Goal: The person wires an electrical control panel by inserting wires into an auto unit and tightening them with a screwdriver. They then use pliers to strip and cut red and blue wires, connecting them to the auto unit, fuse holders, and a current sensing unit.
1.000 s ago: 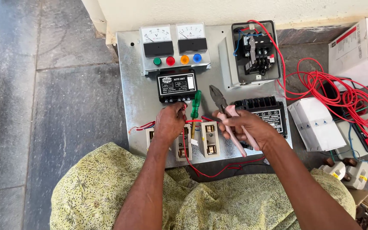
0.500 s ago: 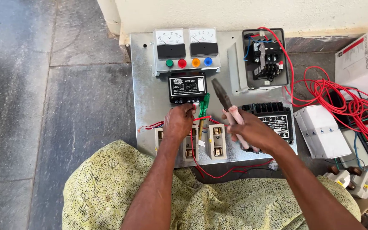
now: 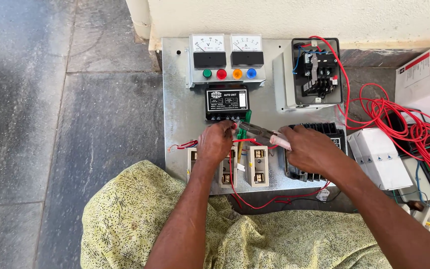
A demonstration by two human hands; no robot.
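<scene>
A grey metal panel (image 3: 177, 99) lies flat on the floor, fitted with electrical parts. My left hand (image 3: 216, 143) rests just below a black control unit (image 3: 227, 102), pinching a red wire (image 3: 265, 201) beside a green-handled screwdriver (image 3: 245, 123). My right hand (image 3: 312, 149) grips pliers (image 3: 257, 131) with pale handles, whose jaws point left and meet the wire close to my left fingers. Beige fuse blocks (image 3: 257, 165) sit under both hands. A black ribbed box (image 3: 335, 135) lies partly hidden beneath my right hand.
Two white meters (image 3: 227, 44) and a row of coloured lamps (image 3: 229, 73) sit at the panel's top. An open grey starter box (image 3: 317, 72) is at top right. A red wire coil (image 3: 399, 119), white cartons (image 3: 426, 74) and small white boxes (image 3: 380, 157) crowd the right. My lap wears yellow-green cloth (image 3: 125, 219).
My right hand has swung the pliers from pointing up to pointing left, bringing the jaws to the wire by my left fingers. The view has shifted slightly left.
</scene>
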